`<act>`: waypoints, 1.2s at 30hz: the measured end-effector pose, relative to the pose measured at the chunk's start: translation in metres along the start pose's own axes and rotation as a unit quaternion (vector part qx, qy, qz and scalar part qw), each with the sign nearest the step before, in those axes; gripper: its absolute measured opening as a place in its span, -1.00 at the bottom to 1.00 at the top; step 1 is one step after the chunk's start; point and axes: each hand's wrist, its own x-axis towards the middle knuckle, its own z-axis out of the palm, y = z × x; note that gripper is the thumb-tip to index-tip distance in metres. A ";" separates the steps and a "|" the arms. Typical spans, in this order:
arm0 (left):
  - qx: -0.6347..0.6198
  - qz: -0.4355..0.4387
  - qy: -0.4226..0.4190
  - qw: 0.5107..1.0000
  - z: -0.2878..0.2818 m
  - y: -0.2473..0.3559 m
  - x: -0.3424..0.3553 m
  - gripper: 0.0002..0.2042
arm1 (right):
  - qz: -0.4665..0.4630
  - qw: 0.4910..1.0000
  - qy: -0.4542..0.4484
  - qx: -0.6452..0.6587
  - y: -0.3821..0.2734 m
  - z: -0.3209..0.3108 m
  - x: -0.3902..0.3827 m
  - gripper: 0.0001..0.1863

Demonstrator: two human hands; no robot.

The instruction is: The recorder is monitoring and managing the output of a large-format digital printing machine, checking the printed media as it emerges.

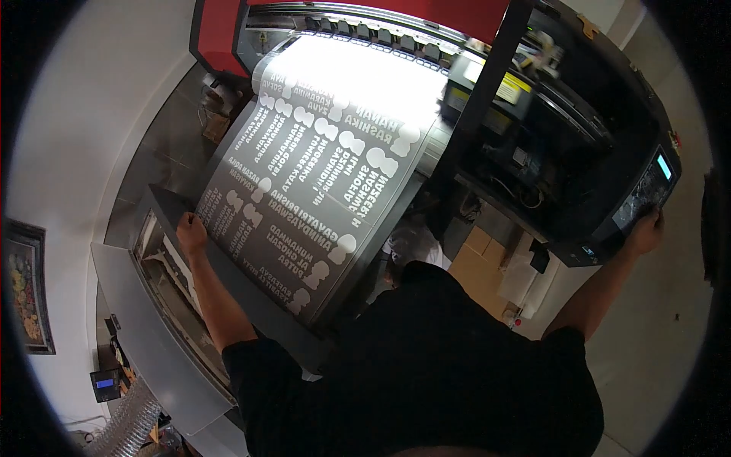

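Note:
A wide sheet of printed film (293, 202), dark grey with pale lettering and rounded white shapes, slopes down from a red and black large-format printer (215, 38). At the film's lower left edge is my left hand (192, 232), its fingers curled closed beside a dark panel; what they grip, if anything, is hidden. Far to the right, my right hand (646, 231) is closed around the lower edge of the printer's control panel (641, 196), which has a small lit screen. Part of its fingers is hidden. The print carriage (487, 87) looks blurred.
A grey machine with an open slot (164, 263) stands at left, beside a silver flexible duct (129, 415). Cardboard boxes (480, 266) lie below the printer at right. A framed picture (29, 289) hangs on the left wall. Bright light washes out the film's top.

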 end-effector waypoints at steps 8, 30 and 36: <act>0.000 -0.005 0.019 1.000 -0.008 0.016 -0.011 -0.81 | 0.009 1.000 0.009 -0.013 0.000 0.000 -0.002 -0.52; -0.008 0.003 0.013 1.000 -0.007 0.016 -0.009 -0.80 | 0.029 0.999 -0.007 -0.016 -0.023 -0.008 -0.011 -0.50; -0.009 0.005 0.018 1.000 -0.006 0.011 -0.008 -0.79 | 0.018 0.999 -0.004 -0.029 -0.015 -0.004 -0.007 -0.50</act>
